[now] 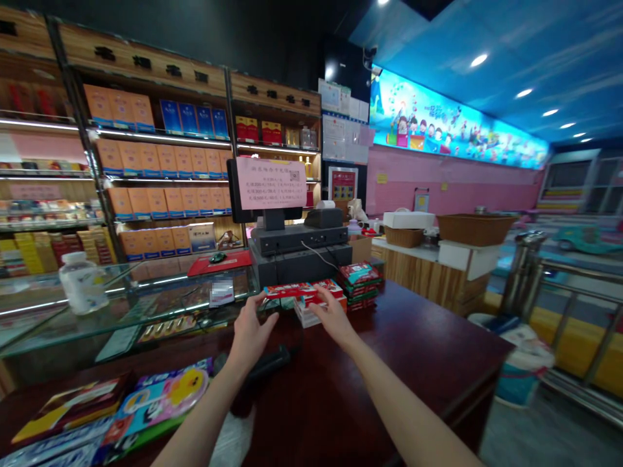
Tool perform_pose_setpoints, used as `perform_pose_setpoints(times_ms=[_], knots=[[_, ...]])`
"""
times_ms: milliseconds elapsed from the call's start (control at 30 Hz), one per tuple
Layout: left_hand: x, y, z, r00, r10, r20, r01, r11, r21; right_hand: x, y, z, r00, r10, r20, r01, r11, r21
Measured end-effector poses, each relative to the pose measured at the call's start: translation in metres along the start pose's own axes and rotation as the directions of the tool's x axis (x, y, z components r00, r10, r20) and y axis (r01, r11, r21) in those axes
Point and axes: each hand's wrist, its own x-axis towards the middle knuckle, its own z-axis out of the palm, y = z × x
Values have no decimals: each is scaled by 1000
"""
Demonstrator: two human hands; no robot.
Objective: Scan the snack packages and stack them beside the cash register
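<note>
Both my hands are at a long red snack packet (288, 290) with white lettering, at the edge of a small stack. My left hand (252, 329) has its fingers at the packet's left end, its thumb held lower and apart from the fingers. My right hand (335, 319) grips the packet's right end, fingertips on top. Beneath and behind are more red packets (332, 285) on a white and orange box (307, 316). Right of them stands a pile of red and green packets (360, 285). A black handheld scanner (270, 363) lies below my left hand.
Behind the packets stands a cash drawer (302, 253) under a monitor with a pink sign (272, 185). Flat colourful packages (165, 399) lie on the dark counter (403, 363) at front left. A glass display case (160, 292) holds a white bottle (82, 283) on top.
</note>
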Motion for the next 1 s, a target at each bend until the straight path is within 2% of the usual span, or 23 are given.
perform_pose_setpoints(times_ms=[200, 367, 500, 633, 800, 1000], knots=[[6, 3, 49, 994, -10, 105, 25, 991, -135, 13, 30, -36, 994, -29, -108, 14, 990, -140], [11, 2, 82, 982, -29, 185, 56, 988, -146, 18, 47, -59, 986, -78, -146, 34, 959, -281], [13, -2, 101, 976, -45, 214, 73, 990, -124, 18, 56, -71, 984, -82, -157, 7, 904, -427], [11, -3, 114, 972, -42, 230, 66, 993, -99, 17, 59, -74, 985, -115, -130, 26, 838, -544], [9, 2, 125, 970, -36, 238, 44, 999, -25, 18, 58, -73, 985, -157, -73, 83, 798, -597], [6, 5, 122, 971, 7, 237, -27, 996, 82, 15, 49, -79, 975, -209, -78, 105, 739, -666]])
